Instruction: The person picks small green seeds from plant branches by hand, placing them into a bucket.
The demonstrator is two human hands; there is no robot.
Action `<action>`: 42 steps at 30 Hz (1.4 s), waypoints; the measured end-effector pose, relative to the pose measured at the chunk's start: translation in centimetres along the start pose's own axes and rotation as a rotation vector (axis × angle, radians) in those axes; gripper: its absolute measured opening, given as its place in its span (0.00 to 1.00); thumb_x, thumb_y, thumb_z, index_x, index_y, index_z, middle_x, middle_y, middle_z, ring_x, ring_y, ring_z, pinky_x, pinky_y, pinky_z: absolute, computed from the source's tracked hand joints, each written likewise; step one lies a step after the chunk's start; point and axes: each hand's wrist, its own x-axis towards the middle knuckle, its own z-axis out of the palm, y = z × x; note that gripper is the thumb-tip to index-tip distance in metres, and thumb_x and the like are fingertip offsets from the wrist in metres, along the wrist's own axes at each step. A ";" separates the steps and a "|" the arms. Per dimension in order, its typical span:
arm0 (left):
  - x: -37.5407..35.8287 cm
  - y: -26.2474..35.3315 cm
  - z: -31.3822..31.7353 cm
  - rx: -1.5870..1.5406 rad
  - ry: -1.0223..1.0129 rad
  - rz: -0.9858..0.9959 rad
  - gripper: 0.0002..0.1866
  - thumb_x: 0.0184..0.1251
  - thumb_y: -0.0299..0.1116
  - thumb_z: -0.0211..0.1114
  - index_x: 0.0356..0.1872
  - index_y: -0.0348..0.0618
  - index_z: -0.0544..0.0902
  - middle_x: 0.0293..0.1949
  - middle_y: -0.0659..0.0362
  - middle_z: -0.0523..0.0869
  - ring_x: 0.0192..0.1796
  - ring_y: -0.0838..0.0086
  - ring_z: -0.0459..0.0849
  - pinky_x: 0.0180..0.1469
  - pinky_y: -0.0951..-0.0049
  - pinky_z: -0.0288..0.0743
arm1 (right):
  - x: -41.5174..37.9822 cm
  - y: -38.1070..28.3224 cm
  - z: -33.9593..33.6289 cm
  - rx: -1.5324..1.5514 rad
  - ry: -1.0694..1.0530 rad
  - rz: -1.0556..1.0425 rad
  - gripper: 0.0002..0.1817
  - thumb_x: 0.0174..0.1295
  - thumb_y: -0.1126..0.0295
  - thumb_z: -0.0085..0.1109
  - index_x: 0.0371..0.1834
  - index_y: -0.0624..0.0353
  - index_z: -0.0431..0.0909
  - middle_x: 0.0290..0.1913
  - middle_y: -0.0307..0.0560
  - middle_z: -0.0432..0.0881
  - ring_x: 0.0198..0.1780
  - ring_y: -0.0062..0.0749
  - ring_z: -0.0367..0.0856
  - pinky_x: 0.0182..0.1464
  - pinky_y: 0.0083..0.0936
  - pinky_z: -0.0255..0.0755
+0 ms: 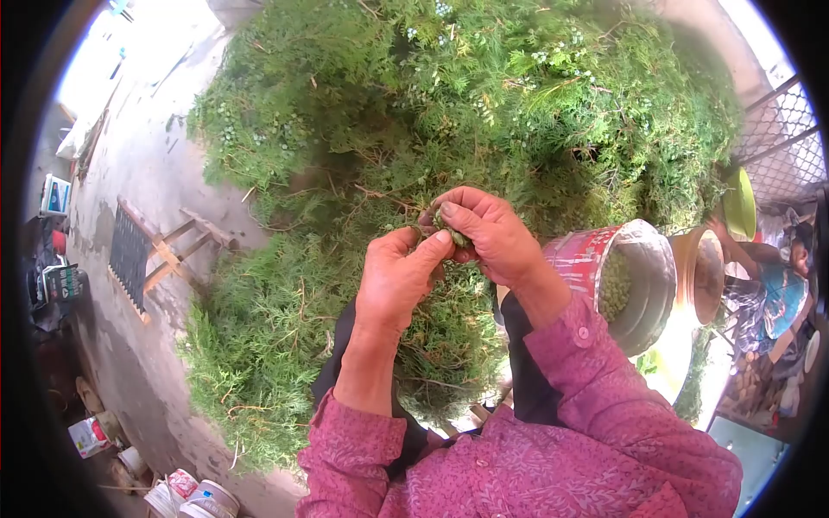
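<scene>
My two hands meet in front of a large heap of cut evergreen branches (345, 104) with scale-like leaves and small pale green cones. My right hand (490, 231) is curled round a small cluster of green cones (451, 226), partly hidden by the fingers. Close beside it, my left hand (397, 269) pinches a thin twig at the cluster; its fingertips touch or nearly touch those of my right hand. To the right of my right hand, a red and white bucket (573, 261) is tilted toward me, with loose green cones (615, 289) inside.
Beyond the bucket stands an orange-tan bucket (710, 274), and a co-worker (764, 268) is at the right edge near a yellow-green basin (740, 204). A wooden folding chair (155, 250) lies on the concrete floor at left. White pails (207, 501) sit at lower left.
</scene>
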 end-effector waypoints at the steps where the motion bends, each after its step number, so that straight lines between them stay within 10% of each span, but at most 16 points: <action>1: 0.0 0.0 0.0 -0.035 0.010 -0.004 0.08 0.60 0.32 0.62 0.32 0.37 0.79 0.23 0.59 0.81 0.15 0.88 0.68 0.14 0.88 0.56 | 0.0 0.1 -0.1 -0.044 -0.010 -0.038 0.07 0.64 0.66 0.51 0.39 0.57 0.74 0.33 0.34 0.78 0.28 0.13 0.72 0.26 0.13 0.67; 10: 0.4 -1.1 0.5 -0.021 0.066 0.239 0.03 0.58 0.26 0.63 0.31 0.39 0.81 0.24 0.60 0.83 0.17 0.90 0.71 0.14 0.89 0.55 | -0.3 -0.5 -0.1 -0.267 0.000 -0.054 0.11 0.64 0.62 0.53 0.36 0.59 0.74 0.27 0.34 0.75 0.23 0.13 0.72 0.22 0.10 0.64; 14: 0.4 -1.0 0.1 0.131 0.036 0.190 0.08 0.59 0.27 0.61 0.36 0.31 0.80 0.23 0.65 0.79 0.23 0.87 0.73 0.23 0.85 0.65 | -0.6 -0.8 -0.3 -0.263 -0.011 -0.015 0.12 0.63 0.61 0.54 0.36 0.59 0.73 0.26 0.34 0.75 0.21 0.13 0.73 0.22 0.09 0.65; 22: -1.2 0.8 0.3 -0.298 -0.120 -0.135 0.06 0.59 0.31 0.63 0.35 0.41 0.77 0.22 0.69 0.72 0.18 0.88 0.64 0.16 0.86 0.53 | -0.2 -1.1 -0.9 -0.252 0.068 -0.056 0.10 0.61 0.64 0.57 0.36 0.60 0.73 0.25 0.34 0.75 0.21 0.12 0.72 0.20 0.08 0.64; 27: -0.9 1.0 -1.3 -0.253 -0.177 -0.078 0.06 0.58 0.31 0.63 0.35 0.43 0.77 0.22 0.69 0.72 0.19 0.89 0.64 0.16 0.86 0.52 | -0.3 -2.5 -1.6 0.071 0.018 0.020 0.10 0.60 0.65 0.59 0.35 0.60 0.74 0.25 0.36 0.76 0.20 0.12 0.71 0.20 0.07 0.64; 42: -0.3 0.1 -0.1 -0.129 0.010 -0.021 0.09 0.63 0.38 0.61 0.31 0.44 0.76 0.21 0.68 0.74 0.14 0.88 0.65 0.13 0.85 0.54 | -0.7 -1.7 -1.2 -0.245 -0.149 0.086 0.10 0.61 0.65 0.57 0.36 0.60 0.73 0.25 0.33 0.74 0.21 0.13 0.71 0.20 0.10 0.63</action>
